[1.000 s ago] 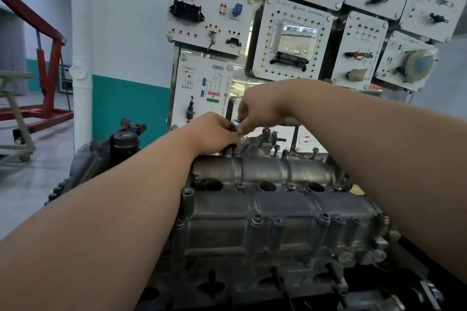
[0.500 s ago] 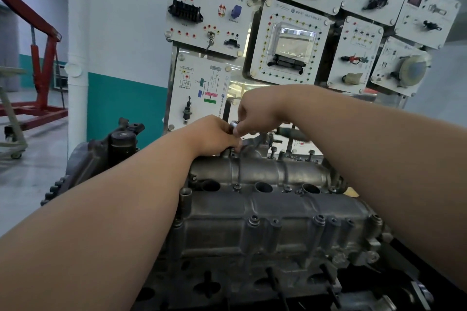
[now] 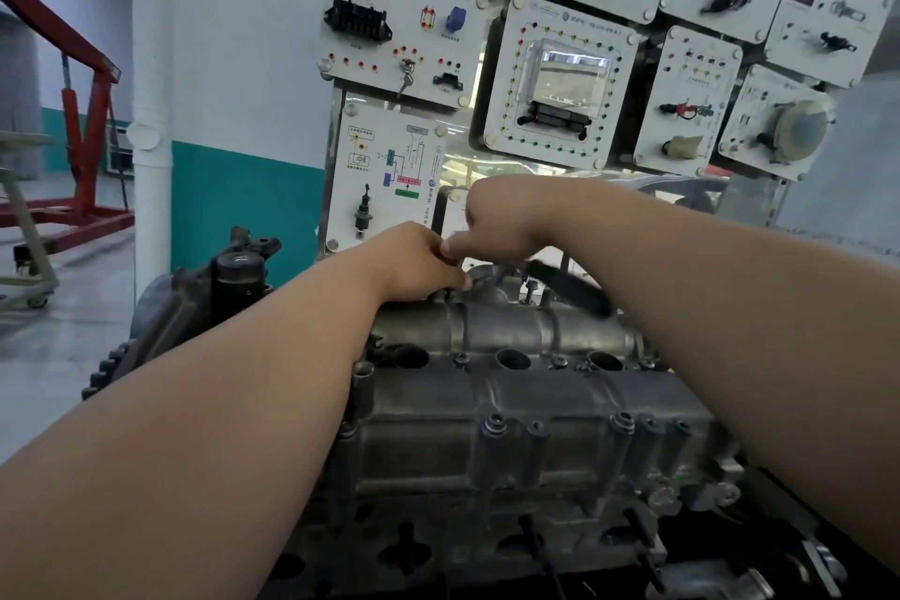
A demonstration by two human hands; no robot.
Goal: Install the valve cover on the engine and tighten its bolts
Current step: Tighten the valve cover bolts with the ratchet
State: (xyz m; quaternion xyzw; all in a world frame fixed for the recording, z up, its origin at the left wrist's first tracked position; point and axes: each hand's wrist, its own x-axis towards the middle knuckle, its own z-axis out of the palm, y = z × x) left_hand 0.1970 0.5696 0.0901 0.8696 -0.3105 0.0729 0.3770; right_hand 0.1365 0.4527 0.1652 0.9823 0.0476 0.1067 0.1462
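Grey cast aluminium, the valve cover (image 3: pixel 511 385) sits on the engine (image 3: pixel 414 546), just below both hands and nearer than them; the hands meet at its far edge. Bolts (image 3: pixel 461 360) stand in their bosses along the rows nearer than the hands, but how far down any is threaded cannot be read. The left hand (image 3: pixel 414 263) curls its fingers down onto the metal head of a ratchet (image 3: pixel 570 290), whose black handle juts out under the right wrist, blurred. The right hand (image 3: pixel 501 219) is bunched, fingertips against the left knuckles; whether it pinches anything I cannot tell.

The step looks like starting or running down a far-edge bolt. That bolt is hidden behind the hands, so a crooked start could cross-thread the soft aluminium. The handle looks unheld, so it could swing, or the socket could tip off and drop behind the engine. Tightening this bolt fully before the others are seated could pull the cover down unevenly and spoil the seal. With both forearms stretched over the cover, a slip would knock knuckles on the bosses.

Beyond the hands stands a board of white panels (image 3: pixel 560 78). Far to their left is a red hoist (image 3: pixel 87 112).
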